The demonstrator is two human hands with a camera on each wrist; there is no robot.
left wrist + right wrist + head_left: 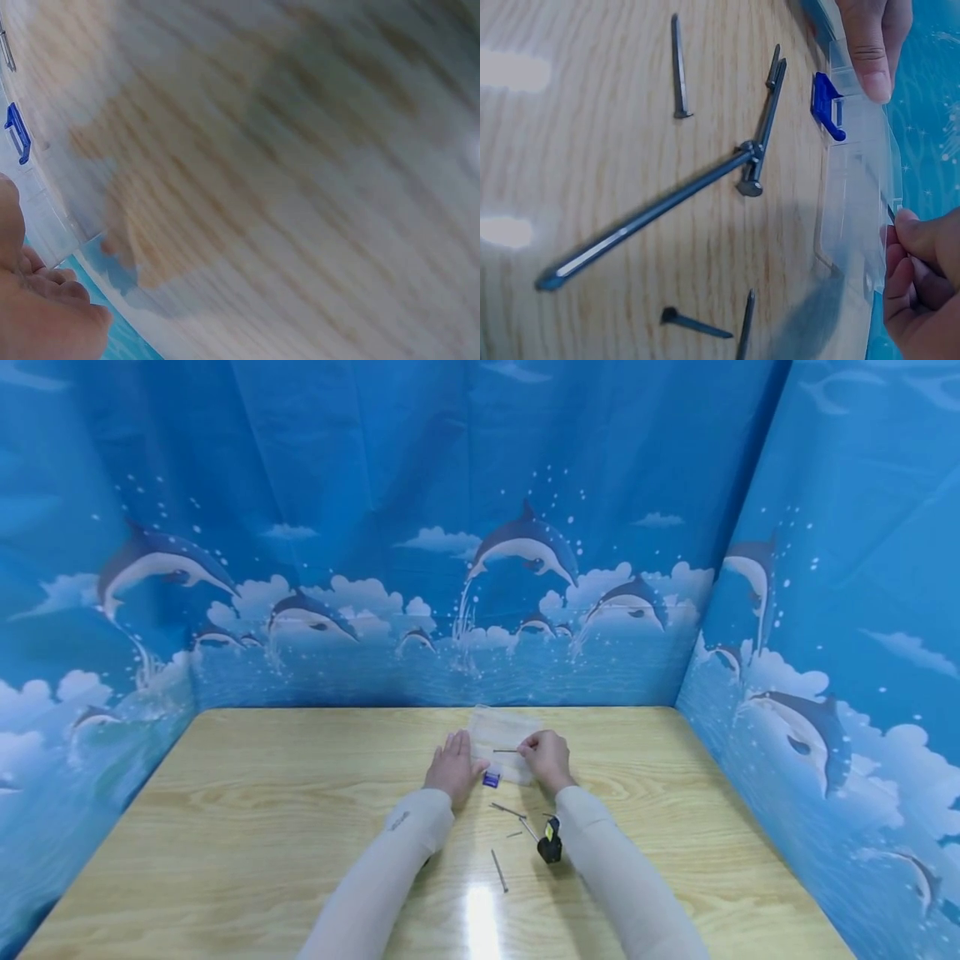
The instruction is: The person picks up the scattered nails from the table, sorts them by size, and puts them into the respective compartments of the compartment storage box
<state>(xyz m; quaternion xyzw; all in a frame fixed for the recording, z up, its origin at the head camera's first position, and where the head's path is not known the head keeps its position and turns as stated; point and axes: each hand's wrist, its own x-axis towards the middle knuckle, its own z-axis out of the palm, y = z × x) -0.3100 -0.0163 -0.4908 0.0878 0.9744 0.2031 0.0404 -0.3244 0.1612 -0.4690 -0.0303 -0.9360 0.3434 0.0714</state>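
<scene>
A clear plastic box (508,720) with a blue latch (491,779) lies near the table's far edge. My left hand (452,767) is at its left side, fingers extended, the thumb at the box's near left part. Over the box, my right hand (549,758) pinches a thin dark nail (506,751) between thumb and fingertips, its free end pointing left. The right wrist view shows the same right hand (924,274) at the box wall (844,202); most of the held nail is hidden there. Whether anything lies inside the box, I cannot tell.
Several loose nails of different lengths lie on the wooden table nearer me, including a long nail (649,215), a medium nail (679,67) and a short nail (696,324). A black and yellow tape measure (550,842) stands by the right forearm. Dolphin-print curtains border the table.
</scene>
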